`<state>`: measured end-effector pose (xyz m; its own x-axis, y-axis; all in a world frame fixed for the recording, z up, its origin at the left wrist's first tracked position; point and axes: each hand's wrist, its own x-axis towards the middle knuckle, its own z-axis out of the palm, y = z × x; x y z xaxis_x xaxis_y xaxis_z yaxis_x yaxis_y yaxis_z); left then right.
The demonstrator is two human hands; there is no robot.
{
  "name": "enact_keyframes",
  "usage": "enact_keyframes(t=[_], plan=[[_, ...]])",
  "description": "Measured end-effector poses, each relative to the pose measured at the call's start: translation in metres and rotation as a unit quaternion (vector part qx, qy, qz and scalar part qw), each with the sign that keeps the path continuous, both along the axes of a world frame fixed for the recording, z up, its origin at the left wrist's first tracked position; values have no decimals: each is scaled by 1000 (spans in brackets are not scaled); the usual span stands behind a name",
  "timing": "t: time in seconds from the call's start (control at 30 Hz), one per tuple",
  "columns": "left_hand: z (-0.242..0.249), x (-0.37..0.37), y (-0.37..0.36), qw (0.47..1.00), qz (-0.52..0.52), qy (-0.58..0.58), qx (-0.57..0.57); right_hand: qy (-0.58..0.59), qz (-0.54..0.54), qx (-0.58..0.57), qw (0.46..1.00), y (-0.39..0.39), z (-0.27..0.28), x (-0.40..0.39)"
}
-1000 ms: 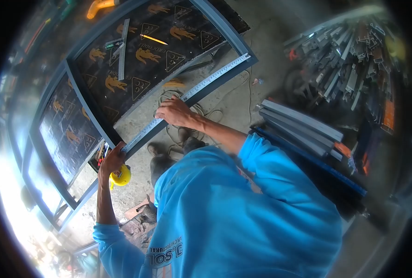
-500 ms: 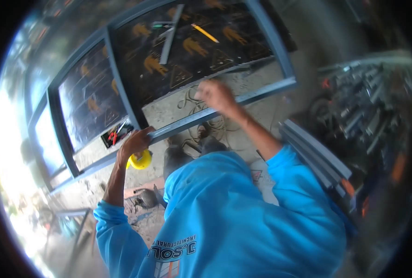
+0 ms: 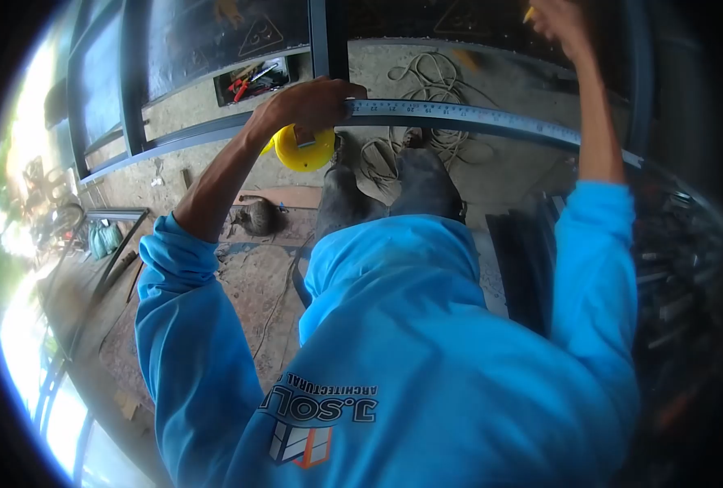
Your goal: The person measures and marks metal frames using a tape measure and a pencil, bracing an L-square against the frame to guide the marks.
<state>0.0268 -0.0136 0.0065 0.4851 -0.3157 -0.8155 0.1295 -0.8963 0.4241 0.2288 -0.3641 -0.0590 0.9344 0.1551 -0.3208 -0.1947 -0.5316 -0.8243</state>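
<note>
Our left hand curls closed around the yellow tape measure at the metal frame, apparently steadying the blade flat along its bar, while our right hand, fingers bent, pinches what looks like a pencil beyond it.

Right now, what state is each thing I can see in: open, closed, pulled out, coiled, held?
Tape measure: held, blade pulled out along the bar.
Left hand: gripping the tape measure.
Right hand: raised, fingers closed on a yellow item.
Tool tray: open, tools inside.
Cord: loosely coiled on the floor.
Sleeves: pushed up.
</note>
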Motion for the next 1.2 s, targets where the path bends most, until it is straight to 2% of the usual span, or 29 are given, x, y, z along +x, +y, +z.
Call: enact_keyframes(t=[0.03,0.1,0.17,0.2,0.27,0.33,0.37,0.43,0.6,0.7,0.8,0.87,0.93,1.0,1.2], plan=[[-9,-1,4,1000,-11,-11,-18,-19,-22,133,991,-2,4,-24],[-16,-2,9,999,-12,-25,-30,10,1,233,972,19,29,-93],[-22,2,13,992,-91,-58,-60,15,-1,323,946,65,47,-164],[-28,-1,15,989,-80,-91,-83,5,11,323,946,82,42,-189],[-29,0,13,989,-97,-78,-84,8,24,318,948,112,34,-228],[-30,1,15,989,-98,-81,-78,15,-12,339,940,138,28,-243],[-35,0,17,989,-96,-78,-78,18,-11,340,940,142,24,-245],[-42,-1,18,984,-96,-112,-97,-59,14,283,957,150,17,-248],[-39,2,18,980,-130,-107,-103,-99,61,221,968,162,6,-248],[-46,0,22,973,-145,-133,-123,-139,72,215,964,161,2,-249],[-56,-2,24,974,-108,-138,-142,-193,76,204,957,165,0,-250],[-50,0,22,981,-116,-104,-115,-183,75,199,960,166,1,-251],[-51,-5,23,980,-112,-125,-109,-176,73,196,962,167,-1,-252],[-49,-6,22,978,-107,-149,-100,-224,86,179,954,169,-3,-252],[-48,-6,19,983,-111,-122,-76,-248,97,176,948,169,1,-253]])
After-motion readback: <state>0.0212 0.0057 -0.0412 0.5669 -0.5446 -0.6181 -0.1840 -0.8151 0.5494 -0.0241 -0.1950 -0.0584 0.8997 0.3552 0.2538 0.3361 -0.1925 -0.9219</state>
